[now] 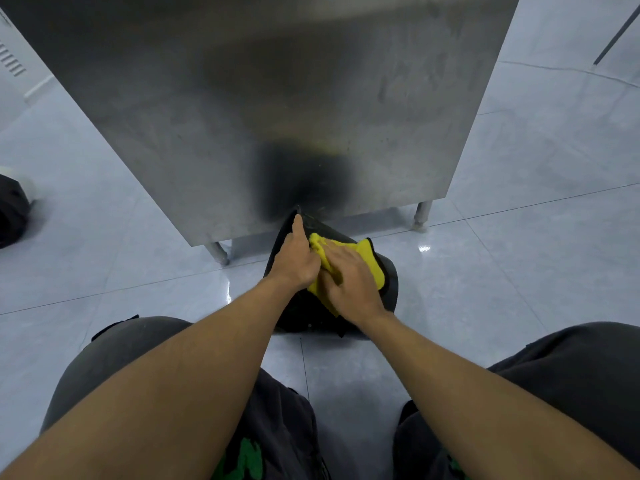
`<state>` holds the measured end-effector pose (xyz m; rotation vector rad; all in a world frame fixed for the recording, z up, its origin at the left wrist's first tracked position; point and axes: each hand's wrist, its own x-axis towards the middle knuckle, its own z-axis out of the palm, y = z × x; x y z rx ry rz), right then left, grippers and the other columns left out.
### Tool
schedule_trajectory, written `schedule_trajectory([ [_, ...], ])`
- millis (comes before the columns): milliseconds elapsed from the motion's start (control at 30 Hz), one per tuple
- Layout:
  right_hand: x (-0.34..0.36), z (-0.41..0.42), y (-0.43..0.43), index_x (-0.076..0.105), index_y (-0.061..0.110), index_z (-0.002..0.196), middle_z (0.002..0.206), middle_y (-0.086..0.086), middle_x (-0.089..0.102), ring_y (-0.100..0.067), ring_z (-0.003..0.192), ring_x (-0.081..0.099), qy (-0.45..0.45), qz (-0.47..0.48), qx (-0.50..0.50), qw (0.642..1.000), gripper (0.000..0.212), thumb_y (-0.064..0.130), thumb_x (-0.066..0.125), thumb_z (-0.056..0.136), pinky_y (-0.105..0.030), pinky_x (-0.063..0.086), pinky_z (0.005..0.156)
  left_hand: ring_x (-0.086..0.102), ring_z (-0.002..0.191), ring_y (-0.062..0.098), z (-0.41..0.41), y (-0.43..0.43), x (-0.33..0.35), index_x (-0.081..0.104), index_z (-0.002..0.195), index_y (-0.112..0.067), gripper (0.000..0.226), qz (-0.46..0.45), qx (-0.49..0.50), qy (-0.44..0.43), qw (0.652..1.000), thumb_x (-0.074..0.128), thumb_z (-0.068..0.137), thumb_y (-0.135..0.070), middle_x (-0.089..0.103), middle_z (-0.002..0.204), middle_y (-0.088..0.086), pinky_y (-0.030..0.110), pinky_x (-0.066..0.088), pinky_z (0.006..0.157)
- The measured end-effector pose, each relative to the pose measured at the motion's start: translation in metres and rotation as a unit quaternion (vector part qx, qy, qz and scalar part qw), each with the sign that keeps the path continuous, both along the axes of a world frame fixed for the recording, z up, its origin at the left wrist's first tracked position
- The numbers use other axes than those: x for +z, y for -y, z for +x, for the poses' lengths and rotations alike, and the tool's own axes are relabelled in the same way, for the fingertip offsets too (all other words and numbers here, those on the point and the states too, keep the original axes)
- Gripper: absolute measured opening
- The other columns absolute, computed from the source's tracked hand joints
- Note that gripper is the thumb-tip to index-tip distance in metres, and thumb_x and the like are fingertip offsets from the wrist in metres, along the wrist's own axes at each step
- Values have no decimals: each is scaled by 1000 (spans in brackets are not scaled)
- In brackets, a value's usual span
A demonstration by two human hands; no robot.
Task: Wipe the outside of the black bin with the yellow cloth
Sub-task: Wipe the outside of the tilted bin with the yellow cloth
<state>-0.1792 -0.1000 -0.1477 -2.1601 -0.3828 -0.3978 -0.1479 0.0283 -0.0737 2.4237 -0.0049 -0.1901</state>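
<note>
The black bin lies tipped on the floor, its top end against the base of the steel cabinet. My left hand rests on the bin's left upper side with one finger stretched along its edge, steadying it. My right hand lies flat on the yellow cloth and presses it onto the bin's outer wall. Most of the bin is hidden under my hands and forearms.
A large stainless steel cabinet on short legs stands directly behind the bin. Glossy pale floor tiles spread on both sides. A dark object sits at the left edge. My knees in dark trousers frame the bottom.
</note>
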Motion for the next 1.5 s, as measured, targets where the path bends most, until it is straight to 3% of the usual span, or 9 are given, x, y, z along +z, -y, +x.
schedule_trajectory([
  [100, -9, -6, -2, 52, 20, 147, 147, 6, 56, -14, 138, 48, 8, 4, -1, 1000, 56, 18, 62, 92, -37, 38, 116, 45, 134, 32, -2, -4, -2, 1, 159, -17, 75, -6, -1, 0, 1000, 45, 99, -12, 37, 154, 14, 39, 38, 109],
  [333, 18, 26, 0, 36, 46, 151, 156, 14, 44, -16, 144, 39, -184, -32, -65, 980, 60, 45, 39, 90, -49, 32, 116, 28, 147, 24, -14, -14, -2, -1, 159, -12, 71, -29, -82, 10, 996, 41, 101, -14, 22, 164, 9, 20, 20, 109],
  [467, 32, 38, 10, 43, 38, 148, 150, 2, 52, -27, 138, 46, -298, -21, -129, 946, 62, 50, 27, 90, -53, 33, 113, 25, 149, 24, -22, -14, -3, -3, 159, -17, 72, -36, -110, 5, 993, 40, 101, -12, 18, 165, 6, 31, 20, 121],
  [700, 6, 25, 42, 49, 21, 141, 142, -12, 53, -39, 131, 45, -418, -33, -253, 872, 49, 42, 28, 103, -50, 35, 108, 39, 142, 32, -18, -14, -6, -2, 158, -29, 69, -14, -58, -15, 998, 40, 104, -16, 26, 163, 5, 40, 34, 115],
  [800, 2, 18, 46, 55, 13, 133, 134, -15, 55, -38, 125, 48, -400, -34, -302, 865, 45, 38, 33, 104, -49, 43, 102, 43, 138, 32, -17, -11, -4, -1, 158, -30, 69, -10, -60, -14, 998, 40, 104, -16, 29, 162, 5, 42, 37, 115],
  [1033, 4, 8, 28, 63, 19, 132, 128, -5, 64, -25, 115, 58, -191, 20, -144, 971, 39, 25, 52, 95, -35, 47, 97, 61, 99, 24, -15, -7, 1, -3, 159, -23, 71, 3, -38, -4, 999, 40, 103, -13, 50, 144, 11, 33, 49, 90],
  [1167, 0, 14, 30, 62, 25, 124, 121, -4, 68, -31, 113, 61, -261, 17, -183, 948, 41, 41, 37, 96, -45, 49, 96, 60, 96, 25, -14, -9, 2, -3, 158, -26, 71, 9, -41, -4, 999, 41, 103, -18, 55, 138, 16, 40, 50, 95],
  [1333, -14, 19, 46, 44, 20, 147, 145, -9, 52, -36, 134, 47, -424, -3, -278, 862, 57, 48, 26, 101, -53, 32, 114, 61, 95, 27, -23, -9, 3, 15, 145, -24, 50, 42, -17, 16, 999, 43, 103, -25, 57, 132, 12, 47, 54, 90],
  [1500, -15, 16, 42, 50, 15, 137, 137, -10, 57, -37, 127, 51, -425, 2, -334, 841, 48, 42, 32, 102, -47, 38, 107, 63, 109, 30, -23, -8, 6, 23, 147, -25, 54, 73, 0, 60, 995, 49, 100, -25, 59, 130, 8, 45, 53, 90],
])
